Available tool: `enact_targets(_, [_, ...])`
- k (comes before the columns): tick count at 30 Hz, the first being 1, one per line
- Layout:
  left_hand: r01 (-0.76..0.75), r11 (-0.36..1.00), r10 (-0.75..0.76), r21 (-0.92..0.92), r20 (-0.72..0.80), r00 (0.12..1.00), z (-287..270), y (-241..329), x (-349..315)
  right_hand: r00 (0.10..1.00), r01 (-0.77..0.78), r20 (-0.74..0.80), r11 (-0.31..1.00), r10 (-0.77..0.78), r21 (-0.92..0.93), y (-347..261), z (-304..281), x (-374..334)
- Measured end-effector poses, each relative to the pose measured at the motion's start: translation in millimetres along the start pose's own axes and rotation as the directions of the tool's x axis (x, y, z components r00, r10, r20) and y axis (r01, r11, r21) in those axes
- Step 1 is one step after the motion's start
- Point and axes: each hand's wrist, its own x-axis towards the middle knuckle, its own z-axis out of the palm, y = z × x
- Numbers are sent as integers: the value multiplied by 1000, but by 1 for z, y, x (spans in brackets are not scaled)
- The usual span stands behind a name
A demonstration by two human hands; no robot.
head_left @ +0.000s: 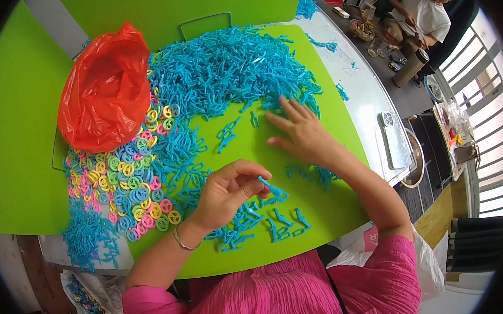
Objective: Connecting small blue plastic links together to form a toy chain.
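Note:
My left hand is closed in a pinch on a small blue plastic piece, slim with a forked shape. It hovers over the near middle of the green board. Below it lie several like pieces, some in a loose cluster, others set side by side. My right hand is open, fingers spread, at the near right edge of a large heap of blue plastic pieces. Some pieces near its fingertips look blurred. A lone blue piece lies left of its fingers.
Left of the heap are many pink, yellow, green and blue plastic wheels, with a red plastic bag on them. Another blue pile sits near left. A phone rests on the white table at right. A person sits far right.

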Motion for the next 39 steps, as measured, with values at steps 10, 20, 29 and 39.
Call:
enact_targets(10, [171, 872, -174, -459, 38, 984, -13, -11, -1, 993, 111, -77, 947, -92, 300, 4, -29, -11])
enact_targets(20, [226, 896, -219, -383, 62, 974, -22, -18, -3, 972, 63, -233, 992, -37, 107, 31, -8, 47])
enact_targets(29, [188, 908, -176, -375, 66, 982, -21, -20, 1, 995, 49, -93, 991, -38, 126, 43, 1, 58])
enact_targets(39, [202, 867, -210, -456, 33, 977, -22, -20, 2, 983, -70, -110, 856, 147, 512, 17, -29, 13])
